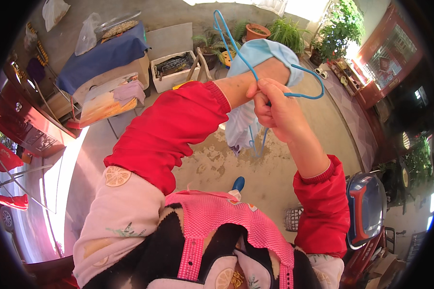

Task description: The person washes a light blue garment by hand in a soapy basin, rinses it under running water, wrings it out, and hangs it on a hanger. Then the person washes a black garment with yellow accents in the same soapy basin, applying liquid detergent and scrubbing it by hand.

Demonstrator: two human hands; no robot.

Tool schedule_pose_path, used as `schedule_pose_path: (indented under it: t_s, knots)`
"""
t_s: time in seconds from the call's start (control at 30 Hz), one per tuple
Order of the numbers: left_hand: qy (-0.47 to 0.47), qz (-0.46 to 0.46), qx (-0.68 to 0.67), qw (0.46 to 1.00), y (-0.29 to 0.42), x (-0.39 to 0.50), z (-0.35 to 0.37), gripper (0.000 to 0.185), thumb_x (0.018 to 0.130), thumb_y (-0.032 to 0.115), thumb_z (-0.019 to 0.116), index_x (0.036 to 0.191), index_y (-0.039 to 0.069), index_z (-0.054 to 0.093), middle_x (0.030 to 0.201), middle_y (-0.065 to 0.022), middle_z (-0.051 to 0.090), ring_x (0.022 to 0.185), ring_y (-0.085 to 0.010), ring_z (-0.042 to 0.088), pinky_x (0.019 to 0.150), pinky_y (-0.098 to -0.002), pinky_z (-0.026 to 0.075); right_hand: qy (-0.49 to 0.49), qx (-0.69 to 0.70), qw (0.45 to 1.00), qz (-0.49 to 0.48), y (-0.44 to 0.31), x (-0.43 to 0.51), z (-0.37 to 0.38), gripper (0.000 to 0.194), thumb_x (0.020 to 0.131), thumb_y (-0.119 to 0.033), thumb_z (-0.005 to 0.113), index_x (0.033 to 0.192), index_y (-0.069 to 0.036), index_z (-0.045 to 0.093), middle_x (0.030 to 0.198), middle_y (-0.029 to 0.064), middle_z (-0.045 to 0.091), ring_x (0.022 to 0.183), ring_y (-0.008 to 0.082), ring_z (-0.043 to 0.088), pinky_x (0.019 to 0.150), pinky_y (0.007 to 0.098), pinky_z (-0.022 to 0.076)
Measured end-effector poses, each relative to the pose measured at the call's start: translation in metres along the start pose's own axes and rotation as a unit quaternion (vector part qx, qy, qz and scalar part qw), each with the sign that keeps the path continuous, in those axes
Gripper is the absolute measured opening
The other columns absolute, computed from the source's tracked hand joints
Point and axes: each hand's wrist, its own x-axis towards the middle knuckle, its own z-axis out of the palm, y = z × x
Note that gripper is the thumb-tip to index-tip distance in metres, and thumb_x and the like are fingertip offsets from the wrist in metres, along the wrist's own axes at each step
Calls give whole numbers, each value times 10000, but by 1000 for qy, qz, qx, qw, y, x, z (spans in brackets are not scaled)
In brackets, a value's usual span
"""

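Observation:
My right hand (pixel 276 108) is shut on a blue clothes hanger (pixel 237 47), near its neck. The hanger's hook (pixel 322 85) curves out to the right, and one arm rises to the upper left across my left forearm. Light blue cloth (pixel 293 54) wraps around my left hand (pixel 275 68); its fingers are hidden inside. Below both hands hangs a pale, pleated-looking cloth (pixel 240 126). More blue hanger wire (pixel 252 144) shows beside that cloth; whether it belongs to the same hanger cannot be told. Red sleeve covers (pixel 170 126) are on both arms.
A low folding table (pixel 101 104) with a cloth stands left, before a blue-covered table (pixel 105 57). A white box (pixel 170 77) and potted plants (pixel 256 32) line the back wall. Shoes (pixel 322 73) lie near the right doorway; a blue-and-red container (pixel 369 206) stands right.

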Motion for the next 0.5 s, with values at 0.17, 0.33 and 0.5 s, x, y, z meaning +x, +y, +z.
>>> schedule_pose_path:
  t_s: [0.17,0.33,0.5]
  knots:
    - [-193,-14,70,979,-15,105,19,381,749,351,631,885,-5,628,908,-89,610,813,-193,559,744,-322,441,-44,-5,999,18,-44,43,-106,263,951,-221,360,863,-21,506,494,-52,285,392,37,200,355,207,146]
    - [-405,-137,1,904,-61,181,59,459,729,445,696,895,21,638,852,-49,605,789,-183,552,719,-333,445,-18,18,999,47,-66,97,-197,242,935,-199,390,897,0,523,527,-46,312,408,43,213,369,210,159]
    - [-208,39,89,973,-50,209,31,354,784,338,639,892,1,626,819,-128,644,772,-308,602,682,-396,458,-37,61,995,73,-66,147,-285,245,947,-227,387,904,-20,513,510,-54,298,380,37,232,332,185,181]
